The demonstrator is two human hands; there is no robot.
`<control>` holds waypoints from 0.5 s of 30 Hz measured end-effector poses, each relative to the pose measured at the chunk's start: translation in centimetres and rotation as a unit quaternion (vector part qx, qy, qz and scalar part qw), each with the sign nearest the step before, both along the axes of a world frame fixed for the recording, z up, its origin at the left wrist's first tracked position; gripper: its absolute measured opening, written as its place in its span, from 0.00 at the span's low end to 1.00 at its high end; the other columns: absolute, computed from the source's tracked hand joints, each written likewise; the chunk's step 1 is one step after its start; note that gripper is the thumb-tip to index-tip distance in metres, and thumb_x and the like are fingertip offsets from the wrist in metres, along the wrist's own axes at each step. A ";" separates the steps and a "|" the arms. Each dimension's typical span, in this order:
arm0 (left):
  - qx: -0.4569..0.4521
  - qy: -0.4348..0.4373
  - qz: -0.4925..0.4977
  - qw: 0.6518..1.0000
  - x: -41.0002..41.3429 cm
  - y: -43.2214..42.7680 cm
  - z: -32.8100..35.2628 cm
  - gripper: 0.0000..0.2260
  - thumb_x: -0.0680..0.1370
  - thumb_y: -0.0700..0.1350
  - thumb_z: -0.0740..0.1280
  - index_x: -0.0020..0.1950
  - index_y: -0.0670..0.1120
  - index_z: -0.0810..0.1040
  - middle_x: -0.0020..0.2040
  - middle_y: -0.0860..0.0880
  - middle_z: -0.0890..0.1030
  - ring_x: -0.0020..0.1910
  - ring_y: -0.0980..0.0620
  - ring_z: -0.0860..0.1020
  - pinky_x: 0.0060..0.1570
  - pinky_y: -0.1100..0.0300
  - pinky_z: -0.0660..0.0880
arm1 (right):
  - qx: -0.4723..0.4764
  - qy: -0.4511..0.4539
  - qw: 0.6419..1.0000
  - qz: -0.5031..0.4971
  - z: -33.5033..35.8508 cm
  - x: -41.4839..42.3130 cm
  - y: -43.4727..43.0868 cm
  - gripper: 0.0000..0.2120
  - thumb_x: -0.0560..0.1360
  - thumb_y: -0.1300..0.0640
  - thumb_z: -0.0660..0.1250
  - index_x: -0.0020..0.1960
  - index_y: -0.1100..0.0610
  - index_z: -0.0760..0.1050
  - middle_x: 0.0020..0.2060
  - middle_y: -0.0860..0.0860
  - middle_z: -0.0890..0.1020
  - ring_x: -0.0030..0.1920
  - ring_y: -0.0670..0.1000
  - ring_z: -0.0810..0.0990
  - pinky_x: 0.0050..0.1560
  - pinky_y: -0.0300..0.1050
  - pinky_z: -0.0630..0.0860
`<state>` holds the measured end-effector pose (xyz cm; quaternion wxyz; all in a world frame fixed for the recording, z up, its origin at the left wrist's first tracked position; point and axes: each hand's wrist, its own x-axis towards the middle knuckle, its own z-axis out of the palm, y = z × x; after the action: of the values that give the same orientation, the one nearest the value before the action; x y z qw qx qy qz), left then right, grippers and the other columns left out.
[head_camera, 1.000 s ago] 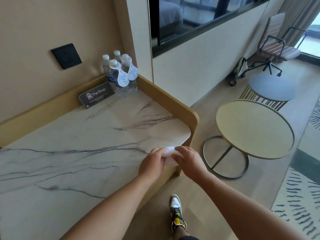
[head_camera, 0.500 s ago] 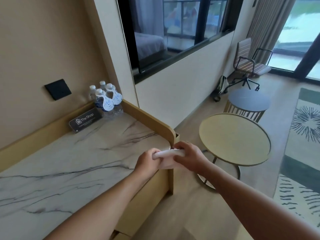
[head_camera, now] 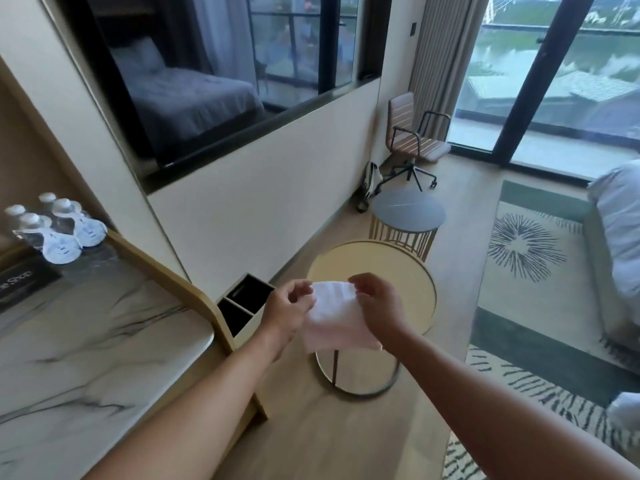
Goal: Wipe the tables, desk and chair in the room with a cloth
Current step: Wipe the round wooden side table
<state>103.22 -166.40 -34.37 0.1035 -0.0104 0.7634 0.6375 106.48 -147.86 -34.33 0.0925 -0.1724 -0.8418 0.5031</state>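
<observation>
The white cloth point(head_camera: 334, 315) was held in the air, spread between both hands, in front of the gold round table point(head_camera: 381, 258) and just off the end of the marble desk point(head_camera: 104, 358). It touched no surface.

The left hand point(head_camera: 287, 311) pinched the upper left corner with curled fingers. The right hand point(head_camera: 377, 306) pinched the upper right corner in the same way. The lower edge hung free.

Handling, as judged:
- The cloth appeared thin, soft and light. It draped and creased under its own weight, so it should fold readily.
- It had no stiffness; a corner hold suited spreading or folding only.
- For wiping, it would be better folded into a pad and pressed flat under the palm.
- There seemed to be little risk of slipping or damage.

Count of items in view:
- One cloth.
- Two round tables: the gold one and a grey round table point(head_camera: 408, 209) beyond it.
- One desk.
- One office chair point(head_camera: 401, 112), near the window.
- Four water bottles point(head_camera: 65, 233), at the desk's far corner.
- One sign point(head_camera: 20, 282), beside the bottles.
- One two-compartment bin point(head_camera: 242, 303), against the desk's end.
</observation>
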 end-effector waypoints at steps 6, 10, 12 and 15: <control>0.013 0.022 0.021 0.999 -3.1 8.6 0.9 0.10 0.77 0.38 0.68 0.53 0.52 0.82 0.52 0.51 0.82 0.52 0.54 0.81 0.49 0.61 0.80 | -0.039 0.024 0.990 -0.136 0.6 -1.3 7.1 0.26 0.71 0.72 0.58 0.57 0.47 0.81 0.59 0.49 0.70 0.54 0.48 0.78 0.61 0.44 0.75; 0.006 0.010 -0.017 1.000 -6.3 13.4 0.4 0.17 0.75 0.37 0.69 0.61 0.52 0.80 0.57 0.52 0.79 0.52 0.54 0.80 0.51 0.58 0.80 | -0.102 -0.037 0.979 -0.175 0.3 -3.7 11.6 0.30 0.72 0.71 0.58 0.68 0.46 0.74 0.63 0.49 0.67 0.56 0.50 0.74 0.58 0.41 0.70; -0.005 -0.012 -0.045 0.999 -8.2 15.2 -0.3 0.21 0.74 0.38 0.69 0.65 0.53 0.78 0.59 0.52 0.78 0.55 0.54 0.79 0.55 0.57 0.80 | -0.135 -0.066 0.976 -0.159 -0.2 -5.1 13.7 0.32 0.72 0.69 0.61 0.71 0.45 0.72 0.59 0.51 0.75 0.55 0.52 0.77 0.57 0.44 0.75; -0.004 -0.051 -0.082 0.995 -11.7 18.6 -1.4 0.23 0.74 0.38 0.69 0.68 0.51 0.76 0.59 0.50 0.79 0.56 0.53 0.80 0.51 0.60 0.79 | -0.146 -0.080 0.974 -0.153 -0.8 -7.9 17.1 0.28 0.72 0.69 0.62 0.67 0.46 0.74 0.50 0.49 0.79 0.49 0.49 0.78 0.55 0.47 0.79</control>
<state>91.51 -147.84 -35.81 0.1941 0.0193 0.7579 0.6226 98.57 -130.74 -35.15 0.0750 -0.3506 -0.7277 0.5848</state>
